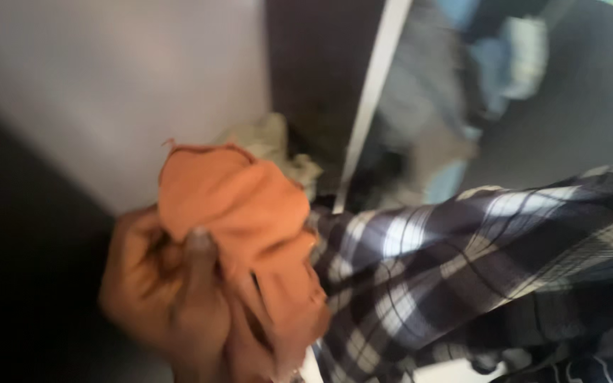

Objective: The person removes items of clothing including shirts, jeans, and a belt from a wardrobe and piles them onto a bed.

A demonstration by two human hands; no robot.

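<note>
Bunching in the lower left of the frame, the orange cloth [239,234] sits in one hand [161,291], whose grip is closed around its lower part, thumb pressed across the front. Which hand it is I cannot tell. The cloth rises up and right from the grip, its top toward a plaid garment [477,262] just beside it. No other hand shows.

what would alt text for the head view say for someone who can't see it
A hand grips a crumpled orange cloth, thumb pressed on its front; which hand it is cannot be told. A dark plaid sleeve with white stripes crosses from the right, beside the cloth. Behind, blurred, are a pale wall panel, a white vertical edge and heaped fabrics.
</note>
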